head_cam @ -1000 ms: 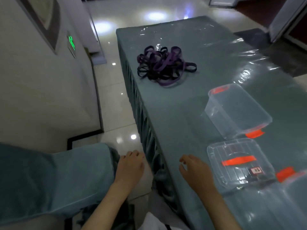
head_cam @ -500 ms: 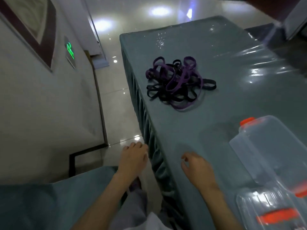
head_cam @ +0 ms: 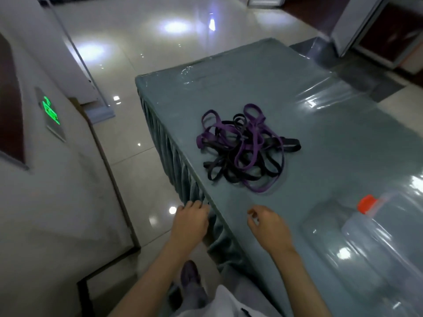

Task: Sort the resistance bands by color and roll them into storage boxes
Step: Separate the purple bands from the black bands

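Hands bare, empty; flat rubbery bands tangled

Both forearms bare, no sleeves, no watch/rings visible on left hand or right hand. White garment at near edge, greyish trousers, dark purplish shoe.

Grey-green draped table: tangled resistance bands, clear storage box.

dim, bluish light; ceiling-lamp glare on glossy floor and table cover; soft, bowed edges
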{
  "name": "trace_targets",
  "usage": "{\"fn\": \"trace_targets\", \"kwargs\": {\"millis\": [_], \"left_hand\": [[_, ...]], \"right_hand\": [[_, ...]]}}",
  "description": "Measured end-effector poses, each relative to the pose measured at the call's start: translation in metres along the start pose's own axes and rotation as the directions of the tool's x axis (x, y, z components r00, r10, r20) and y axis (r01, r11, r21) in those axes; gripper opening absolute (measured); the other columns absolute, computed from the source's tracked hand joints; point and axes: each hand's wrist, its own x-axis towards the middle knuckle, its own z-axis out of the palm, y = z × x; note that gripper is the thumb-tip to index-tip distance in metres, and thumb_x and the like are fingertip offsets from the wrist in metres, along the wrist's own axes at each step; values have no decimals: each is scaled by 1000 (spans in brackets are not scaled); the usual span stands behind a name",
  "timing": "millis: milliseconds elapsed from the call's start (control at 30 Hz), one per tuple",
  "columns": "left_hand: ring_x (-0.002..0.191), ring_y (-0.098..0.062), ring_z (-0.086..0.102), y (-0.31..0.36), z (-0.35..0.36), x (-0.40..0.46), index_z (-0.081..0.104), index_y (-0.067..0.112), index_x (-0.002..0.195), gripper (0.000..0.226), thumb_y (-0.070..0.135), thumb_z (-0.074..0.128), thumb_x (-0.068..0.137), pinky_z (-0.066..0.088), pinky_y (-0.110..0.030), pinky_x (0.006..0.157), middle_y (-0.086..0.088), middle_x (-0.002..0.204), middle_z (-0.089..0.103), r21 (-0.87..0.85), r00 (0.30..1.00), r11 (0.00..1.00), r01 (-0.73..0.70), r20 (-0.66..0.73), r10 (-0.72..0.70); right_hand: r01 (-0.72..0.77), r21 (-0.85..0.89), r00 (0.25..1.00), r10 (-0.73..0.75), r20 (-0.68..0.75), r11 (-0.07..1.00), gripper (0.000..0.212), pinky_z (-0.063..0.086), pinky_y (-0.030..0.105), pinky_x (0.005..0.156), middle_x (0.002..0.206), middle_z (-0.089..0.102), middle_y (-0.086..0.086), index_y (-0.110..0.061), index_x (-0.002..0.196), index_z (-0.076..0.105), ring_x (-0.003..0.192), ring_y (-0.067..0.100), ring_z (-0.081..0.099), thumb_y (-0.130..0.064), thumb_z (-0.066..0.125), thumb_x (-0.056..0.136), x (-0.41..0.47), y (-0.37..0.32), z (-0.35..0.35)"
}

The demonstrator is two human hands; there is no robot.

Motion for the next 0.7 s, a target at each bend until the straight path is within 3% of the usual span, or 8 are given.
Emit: {"fn": "trace_targets", "kwargs": {"millis": [167,333,500,600,700], "left_hand": [[110,-26,62,-17,-14,64,67,20,122,27,23,49,102,45,-37,88,-2,119,68,-10,999,999,-36,-19,35],[119,-27,59,-19,-27,134,62,21,132,34,23,47,101,45,-38,95,-2,126,65,79,991,989,-129,57,124],[116,-24,60,-24,-47,200,64,21,125,30,24,43,104,46,-35,92,0,123,66,140,975,967,-211,100,198],[122,-21,56,-27,-56,238,59,23,136,35,26,43,106,45,-34,97,3,132,62,139,968,963,-231,130,213],[124,-21,55,-33,-61,273,57,25,136,35,29,45,104,44,-35,98,4,134,60,138,955,954,-267,169,243]], "right_hand": [[-72,54,997,74,-23,996,22,55,38,83,115,73,3,-17,118,72,101,26,70,-26,63,100,47,-15,-1],[-120,185,985,140,-99,975,17,56,39,78,108,74,3,-17,113,71,95,25,70,-27,66,100,110,-16,-2],[-200,298,961,246,-126,933,13,52,32,71,105,74,0,-19,109,70,91,19,69,-28,66,101,163,-10,-12],[-233,334,942,297,-156,913,19,50,31,73,112,72,4,-17,117,71,95,20,68,-25,67,101,188,-3,-17],[-287,363,917,363,-162,887,29,55,38,77,120,67,8,-16,127,65,104,28,66,-26,69,99,206,-3,-17]]}}
